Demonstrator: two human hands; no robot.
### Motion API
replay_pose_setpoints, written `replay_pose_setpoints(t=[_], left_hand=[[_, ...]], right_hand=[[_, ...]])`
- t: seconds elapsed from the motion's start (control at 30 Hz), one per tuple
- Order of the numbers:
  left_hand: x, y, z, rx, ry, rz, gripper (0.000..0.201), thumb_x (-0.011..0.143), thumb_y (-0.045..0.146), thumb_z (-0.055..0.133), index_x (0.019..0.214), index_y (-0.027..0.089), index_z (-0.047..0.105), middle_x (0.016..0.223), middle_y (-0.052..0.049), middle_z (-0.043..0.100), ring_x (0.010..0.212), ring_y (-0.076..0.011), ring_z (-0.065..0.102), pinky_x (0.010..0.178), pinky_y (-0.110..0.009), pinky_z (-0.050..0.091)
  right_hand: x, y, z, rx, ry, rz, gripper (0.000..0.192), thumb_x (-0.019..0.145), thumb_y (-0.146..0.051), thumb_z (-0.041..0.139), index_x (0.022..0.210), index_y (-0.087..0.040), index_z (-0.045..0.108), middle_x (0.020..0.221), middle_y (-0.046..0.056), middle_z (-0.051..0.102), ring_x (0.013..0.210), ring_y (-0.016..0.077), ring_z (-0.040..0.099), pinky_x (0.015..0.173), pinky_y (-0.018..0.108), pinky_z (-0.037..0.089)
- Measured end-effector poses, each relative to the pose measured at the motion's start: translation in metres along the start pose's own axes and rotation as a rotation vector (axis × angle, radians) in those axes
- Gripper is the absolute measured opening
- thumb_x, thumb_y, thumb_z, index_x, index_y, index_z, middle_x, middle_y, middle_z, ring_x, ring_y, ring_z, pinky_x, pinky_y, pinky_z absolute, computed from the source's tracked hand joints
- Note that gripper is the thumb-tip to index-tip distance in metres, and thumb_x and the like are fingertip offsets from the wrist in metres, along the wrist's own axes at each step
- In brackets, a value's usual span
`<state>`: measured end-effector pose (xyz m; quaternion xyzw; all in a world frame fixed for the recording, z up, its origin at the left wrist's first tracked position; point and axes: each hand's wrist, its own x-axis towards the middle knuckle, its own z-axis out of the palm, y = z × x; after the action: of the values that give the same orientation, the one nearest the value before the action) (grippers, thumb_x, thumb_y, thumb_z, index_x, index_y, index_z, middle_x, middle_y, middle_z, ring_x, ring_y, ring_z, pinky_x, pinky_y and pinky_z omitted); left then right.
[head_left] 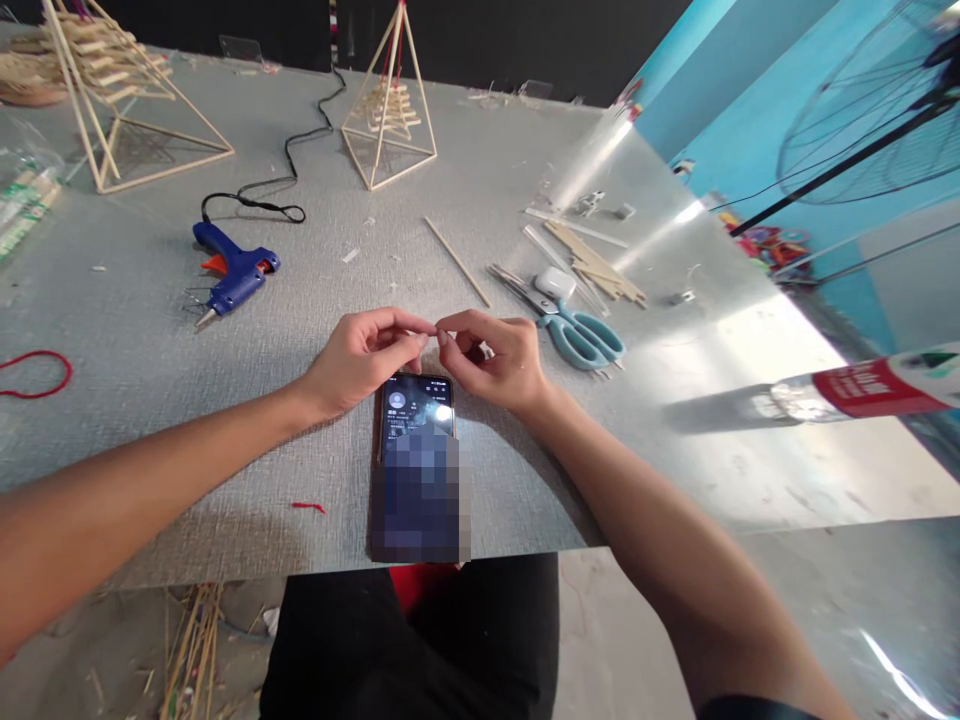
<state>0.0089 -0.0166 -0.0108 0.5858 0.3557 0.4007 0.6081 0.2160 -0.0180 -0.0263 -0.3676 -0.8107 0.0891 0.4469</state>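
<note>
My left hand (pixel 369 358) and my right hand (pixel 495 358) meet fingertip to fingertip just above the top edge of a phone (pixel 415 400). Both pinch at the same spot; whatever lies between the fingers is too small to make out. The phone lies flat with its screen lit, its lower part blurred out. Beside my right hand rest light blue scissors (pixel 581 338), with a white earbud case (pixel 555 284) against the blades. A thin wooden stick (pixel 457 262) lies beyond my hands.
A blue glue gun (pixel 236 270) with a black cord lies left. Two stick pyramids, one large (pixel 161 182) and one small (pixel 401 165), stand at the back. Flat wooden strips (pixel 596 262) lie right, near a bottle with a red label (pixel 870 388). Red string (pixel 64 375) lies far left.
</note>
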Motion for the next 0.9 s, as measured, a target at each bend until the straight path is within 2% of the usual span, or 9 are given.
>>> replay_pose_setpoints(t=[0.77,0.83,0.87,0.9], left_hand=[[0.0,0.002,0.0,-0.025,-0.001,0.008,0.017,0.087,0.025,0.07,0.098,0.015,0.077,0.07,0.0,0.067,0.068,-0.0105,0.062,0.069,-0.027,0.048],[0.002,0.001,-0.001,-0.056,0.037,0.015,0.014,0.087,0.024,0.068,0.094,0.016,0.077,0.069,0.0,0.067,0.068,-0.0104,0.061,0.07,-0.026,0.049],[0.003,0.0,-0.002,-0.084,0.075,0.017,0.013,0.087,0.024,0.067,0.092,0.017,0.076,0.069,0.0,0.067,0.068,-0.0104,0.061,0.07,-0.026,0.049],[0.004,-0.001,-0.003,-0.12,0.119,0.017,0.012,0.087,0.024,0.066,0.09,0.017,0.075,0.068,0.0,0.066,0.067,-0.0105,0.061,0.069,-0.026,0.049]], right_hand=[[-0.001,0.003,0.0,0.025,-0.015,0.014,0.007,0.093,-0.02,0.061,0.092,-0.023,0.067,0.055,-0.009,0.049,0.045,0.0072,0.042,0.048,0.023,0.038],[0.001,-0.001,-0.005,0.041,-0.064,0.015,0.012,0.094,-0.026,0.065,0.105,-0.023,0.068,0.067,-0.005,0.06,0.055,0.0108,0.053,0.056,0.027,0.048],[0.003,-0.005,-0.008,0.063,-0.11,0.018,0.026,0.093,-0.031,0.068,0.118,-0.023,0.066,0.082,0.001,0.068,0.068,0.0148,0.062,0.065,0.031,0.054],[0.004,-0.01,-0.011,0.098,-0.175,0.017,0.049,0.09,-0.039,0.074,0.133,-0.022,0.06,0.106,0.008,0.072,0.089,0.0212,0.069,0.079,0.038,0.059]])
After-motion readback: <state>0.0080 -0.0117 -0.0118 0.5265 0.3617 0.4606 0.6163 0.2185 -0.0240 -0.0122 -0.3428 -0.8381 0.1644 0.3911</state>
